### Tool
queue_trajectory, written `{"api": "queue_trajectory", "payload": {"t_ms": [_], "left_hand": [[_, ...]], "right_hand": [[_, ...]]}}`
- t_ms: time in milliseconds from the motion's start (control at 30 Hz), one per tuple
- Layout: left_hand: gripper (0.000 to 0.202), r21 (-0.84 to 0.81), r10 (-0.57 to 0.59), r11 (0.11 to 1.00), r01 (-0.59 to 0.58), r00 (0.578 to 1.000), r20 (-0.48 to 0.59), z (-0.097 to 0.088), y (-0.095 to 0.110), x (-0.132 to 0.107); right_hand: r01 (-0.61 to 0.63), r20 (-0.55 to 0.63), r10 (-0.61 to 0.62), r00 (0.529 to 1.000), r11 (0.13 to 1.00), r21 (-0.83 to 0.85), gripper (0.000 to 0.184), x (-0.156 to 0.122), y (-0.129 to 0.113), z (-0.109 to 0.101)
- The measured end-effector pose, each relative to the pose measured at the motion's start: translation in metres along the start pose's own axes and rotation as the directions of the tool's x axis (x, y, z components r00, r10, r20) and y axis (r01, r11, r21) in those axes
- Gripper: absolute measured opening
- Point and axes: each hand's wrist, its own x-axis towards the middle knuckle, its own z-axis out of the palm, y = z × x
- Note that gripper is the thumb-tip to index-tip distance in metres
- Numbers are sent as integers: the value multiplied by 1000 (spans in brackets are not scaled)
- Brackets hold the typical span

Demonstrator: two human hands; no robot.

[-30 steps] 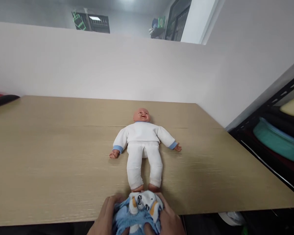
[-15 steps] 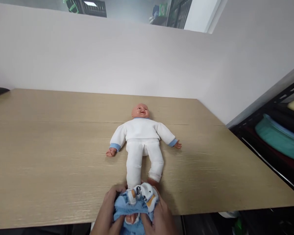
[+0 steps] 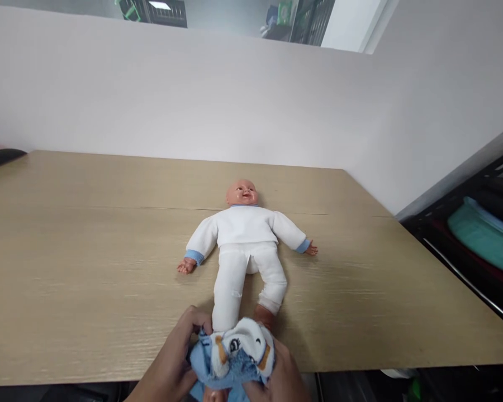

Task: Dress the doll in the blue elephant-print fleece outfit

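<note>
A baby doll (image 3: 245, 240) in a white suit with blue cuffs lies face up on the wooden table (image 3: 88, 251), head toward the wall and feet toward me. At its feet I hold a bunched blue and white garment (image 3: 230, 354) with a cartoon animal print. My left hand (image 3: 171, 363) grips its left side with fingers curled. My right hand (image 3: 279, 374) grips its right side. The garment covers the end of the doll's left-side leg; the other foot (image 3: 265, 315) shows just behind it, knee bent outward.
A white wall runs behind the table. A black shelf rack (image 3: 478, 223) at the right holds teal and yellow folded items. A dark object (image 3: 2, 157) sits at the far left table edge. The table's near edge is just under my hands.
The garment has gone from in front of both feet to over one leg's end. The doll's other knee has bent outward, and the doll has shifted slightly.
</note>
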Motion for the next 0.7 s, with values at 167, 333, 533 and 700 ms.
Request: {"api": "queue_trajectory", "payload": {"t_ms": [167, 333, 533, 700], "left_hand": [[19, -19, -49, 999, 50, 996, 77, -20, 14, 21], [19, -123, -68, 988, 96, 975, 212, -33, 28, 43], [36, -353, -168, 911, 214, 973, 155, -29, 21, 53], [42, -341, -170, 928, 149, 985, -33, -26, 17, 67]], "right_hand": [[65, -111, -57, 992, 996, 65, 55, 9, -12, -16], [38, -155, -28, 987, 997, 66, 64, 15, -11, -22], [-3, -107, 6, 994, 1000, 27, 52, 34, -20, -28], [72, -36, -67, 997, 987, 142, 42, 69, -25, -42]]}}
